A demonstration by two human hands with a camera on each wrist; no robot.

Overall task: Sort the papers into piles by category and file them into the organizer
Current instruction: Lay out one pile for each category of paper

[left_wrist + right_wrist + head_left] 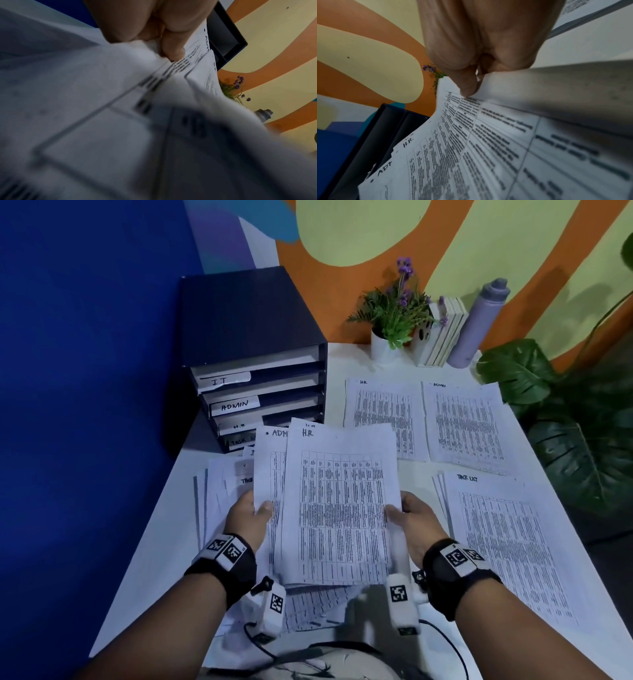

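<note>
Evidently held between both hands, left hand (249,513) and right hand (416,517) each pinching a side edge of H.R. sheet (339,508), long axis pointing away; H.R. pile (383,419) ahead-right on worktop (346,356), nearer right hand.

My left hand (154,24) pinches the stack of printed papers (106,121), my thumb pressed on the top sheet beside a row of table text. Past the paper's edge I see the dark organizer (228,33), purple flowers (238,86), and a bottle cap (263,114).
</note>
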